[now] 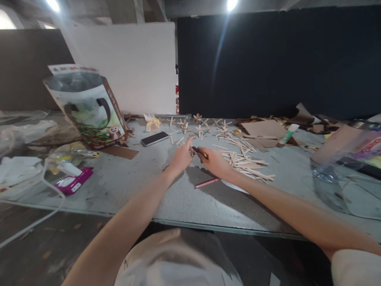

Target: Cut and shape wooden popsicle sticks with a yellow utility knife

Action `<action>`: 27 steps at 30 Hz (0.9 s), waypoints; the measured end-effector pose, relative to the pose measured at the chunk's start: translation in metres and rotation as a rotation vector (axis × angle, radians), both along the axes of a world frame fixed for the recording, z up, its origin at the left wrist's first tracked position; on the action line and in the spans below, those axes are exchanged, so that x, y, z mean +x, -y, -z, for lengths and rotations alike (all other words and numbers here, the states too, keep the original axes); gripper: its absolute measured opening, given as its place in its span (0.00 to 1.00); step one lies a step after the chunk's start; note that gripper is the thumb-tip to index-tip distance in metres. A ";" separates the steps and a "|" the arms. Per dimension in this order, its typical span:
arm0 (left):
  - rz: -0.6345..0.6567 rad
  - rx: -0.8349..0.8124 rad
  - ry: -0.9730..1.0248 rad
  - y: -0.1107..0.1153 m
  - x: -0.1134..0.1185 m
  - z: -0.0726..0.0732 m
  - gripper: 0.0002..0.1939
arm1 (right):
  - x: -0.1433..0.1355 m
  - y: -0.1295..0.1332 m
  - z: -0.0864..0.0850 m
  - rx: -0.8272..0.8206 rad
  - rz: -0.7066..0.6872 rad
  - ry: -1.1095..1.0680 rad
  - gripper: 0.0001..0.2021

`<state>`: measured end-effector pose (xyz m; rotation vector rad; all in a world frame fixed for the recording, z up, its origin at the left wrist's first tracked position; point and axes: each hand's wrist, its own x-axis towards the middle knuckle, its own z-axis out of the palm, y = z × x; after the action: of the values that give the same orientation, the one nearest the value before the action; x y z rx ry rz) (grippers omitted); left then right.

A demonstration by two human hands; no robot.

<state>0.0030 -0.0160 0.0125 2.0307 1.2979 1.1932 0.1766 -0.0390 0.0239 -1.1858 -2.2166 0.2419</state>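
Observation:
Over the middle of the table, my left hand (182, 155) is closed in a pinch with its index finger sticking out. What it pinches is too small to make out. Close beside it on the right, my right hand (216, 161) wraps round a slim black-and-yellow utility knife (203, 153), whose tip points at the left fingers. A loose pile of flat wooden sticks (248, 163) lies right of my right hand. Beyond both hands stand several small star-shaped pieces of crossed sticks (200, 130). A red pencil (207, 183) rests on the table nearer to me.
A smartphone (154, 138) lies left of the stick pieces. Further left are a large printed bag (92, 113) and a purple pack (74, 181) by a white cable. Cardboard scraps (260, 131) and a glue stick (289, 134) lie at right, near a clear plastic container (326, 174).

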 end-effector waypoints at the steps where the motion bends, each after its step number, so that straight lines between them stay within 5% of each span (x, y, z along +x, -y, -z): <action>1: -0.008 0.007 0.010 -0.001 0.001 0.002 0.38 | -0.001 0.000 0.001 -0.003 0.001 -0.003 0.12; 9: -0.260 -0.183 0.321 -0.024 -0.024 0.007 0.37 | -0.005 0.008 0.003 0.035 0.015 0.051 0.11; 16: -0.024 -0.335 0.430 -0.018 -0.024 -0.003 0.33 | 0.004 -0.003 0.001 0.037 0.047 0.087 0.11; 22: 0.201 -0.363 0.160 -0.006 -0.010 0.002 0.30 | 0.027 -0.031 -0.002 0.067 0.169 0.050 0.10; 27: 0.246 -0.317 -0.088 -0.007 -0.012 0.005 0.31 | 0.039 -0.043 -0.009 0.037 0.093 0.149 0.15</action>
<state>-0.0085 -0.0092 0.0073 1.9557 1.1516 0.7445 0.2155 0.0039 0.0331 -1.3204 -2.2746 0.0762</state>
